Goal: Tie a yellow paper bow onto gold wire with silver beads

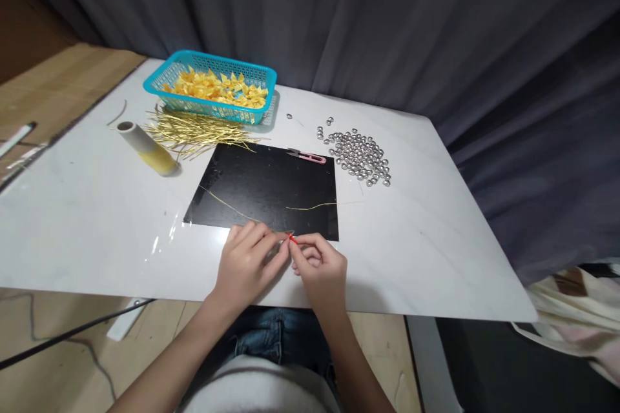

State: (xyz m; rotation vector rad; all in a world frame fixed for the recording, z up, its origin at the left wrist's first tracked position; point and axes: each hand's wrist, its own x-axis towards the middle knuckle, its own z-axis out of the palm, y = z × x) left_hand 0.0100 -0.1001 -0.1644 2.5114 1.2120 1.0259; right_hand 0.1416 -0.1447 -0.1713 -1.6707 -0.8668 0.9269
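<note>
Left hand: (pixel 245 264) closed, fingertips pinched on the gold wire (pixel 232 206) at the near edge of the mat.
Right hand: (pixel 320 264) closed, thumb and forefinger gripping a small red tip (pixel 291 239); its exact form is too small to tell.
Wire: 2 thin lengths show over the black mat (pixel 271 181), 1 running left and far from the left hand, 1 lying right. Whether they join cannot be told.
Mat: centre of the white table (pixel 97 232), hands at its near edge.
Snips: pink, (pixel 305 156) on the mat, far side.
Beads: silver, (pixel 358 156) in a loose heap right of the mat.
Basket: teal, (pixel 159 80) far left, holding yellow folded pieces (pixel 216 89).
Strands: gold, (pixel 194 132) beside the basket, near side.
Roll: yellow and grey, (pixel 148 148) lying left of the strands.
</note>
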